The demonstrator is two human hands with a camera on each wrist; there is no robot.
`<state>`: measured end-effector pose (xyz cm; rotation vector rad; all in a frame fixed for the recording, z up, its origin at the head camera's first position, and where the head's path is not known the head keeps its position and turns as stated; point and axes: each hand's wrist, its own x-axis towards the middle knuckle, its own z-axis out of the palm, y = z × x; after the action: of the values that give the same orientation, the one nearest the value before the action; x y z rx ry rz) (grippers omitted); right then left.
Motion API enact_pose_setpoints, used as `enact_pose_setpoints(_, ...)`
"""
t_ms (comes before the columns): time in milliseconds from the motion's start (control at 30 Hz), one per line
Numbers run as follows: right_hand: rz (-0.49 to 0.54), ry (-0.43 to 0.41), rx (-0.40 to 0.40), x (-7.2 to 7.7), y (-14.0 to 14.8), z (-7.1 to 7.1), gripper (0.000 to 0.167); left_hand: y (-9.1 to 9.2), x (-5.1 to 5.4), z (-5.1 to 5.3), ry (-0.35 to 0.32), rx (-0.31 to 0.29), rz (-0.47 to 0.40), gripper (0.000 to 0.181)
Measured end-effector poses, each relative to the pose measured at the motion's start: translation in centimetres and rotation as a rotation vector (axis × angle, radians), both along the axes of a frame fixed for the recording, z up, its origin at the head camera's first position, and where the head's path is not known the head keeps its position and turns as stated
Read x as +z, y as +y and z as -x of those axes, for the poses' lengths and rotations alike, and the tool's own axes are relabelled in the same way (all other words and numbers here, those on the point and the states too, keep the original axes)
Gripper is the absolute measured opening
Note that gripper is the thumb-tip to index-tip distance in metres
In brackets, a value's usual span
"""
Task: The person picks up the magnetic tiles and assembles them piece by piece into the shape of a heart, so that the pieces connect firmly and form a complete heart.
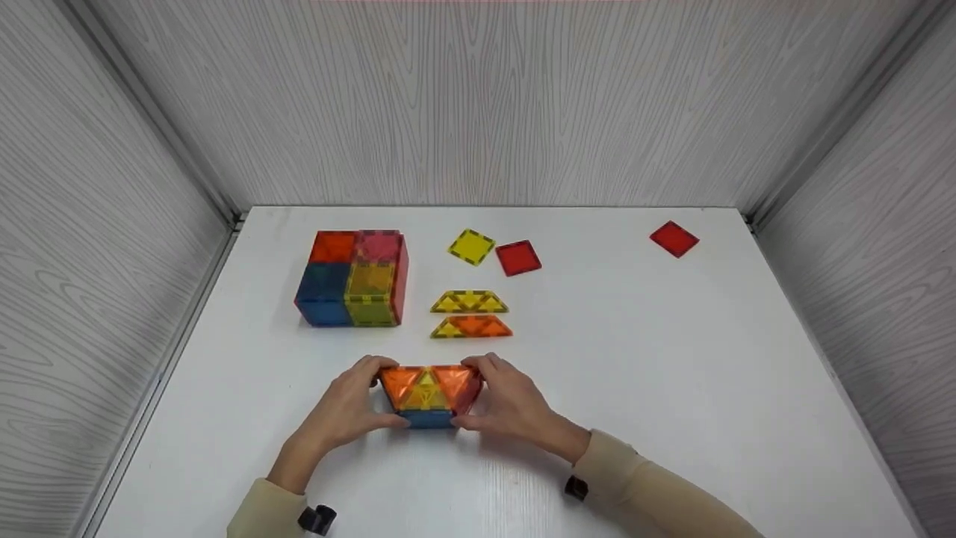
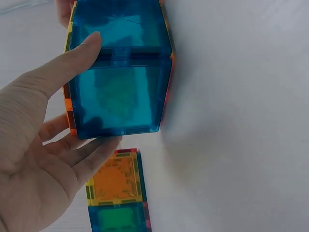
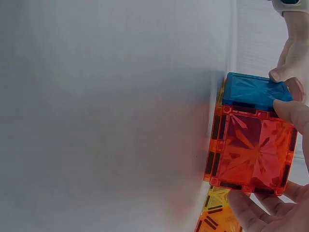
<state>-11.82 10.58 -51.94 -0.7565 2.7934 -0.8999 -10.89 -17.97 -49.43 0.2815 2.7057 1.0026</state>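
A trapezoid box of translucent magnetic tiles [image 1: 426, 392] sits near the front middle of the table, with orange and yellow triangles on top. My left hand [image 1: 345, 407] grips its left end, thumb at the front and fingers behind. At the other end my right hand [image 1: 515, 400] holds it the same way. In the left wrist view, two blue square tiles [image 2: 118, 99] form walls of the box, and the left thumb lies on their seam. A red square tile [image 3: 256, 150] forms the right wall in the right wrist view, beside a blue tile [image 3: 253, 91].
Behind the box lie a flat orange-and-yellow trapezoid [image 1: 472, 327] and a flat yellow trapezoid [image 1: 469, 302]. A large multicoloured tile block [image 1: 351, 284] stands at the left. Farther back lie a yellow square [image 1: 471, 246], a red square [image 1: 518, 258] and another red square [image 1: 674, 239].
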Motion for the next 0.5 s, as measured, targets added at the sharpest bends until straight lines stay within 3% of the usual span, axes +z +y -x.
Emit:
enact_pose_setpoints(267,-0.015,0.012,0.016,-0.3,-3.3,1.7,0.087,-3.0,-0.3,0.5,0.009,0.071,-0.022,0.085)
enact_pose_setpoints(500,0.0,0.062,-0.023,-0.8,-6.2,2.9,0.088,-5.6,-0.6,1.1,0.047,0.108,-0.042,0.086)
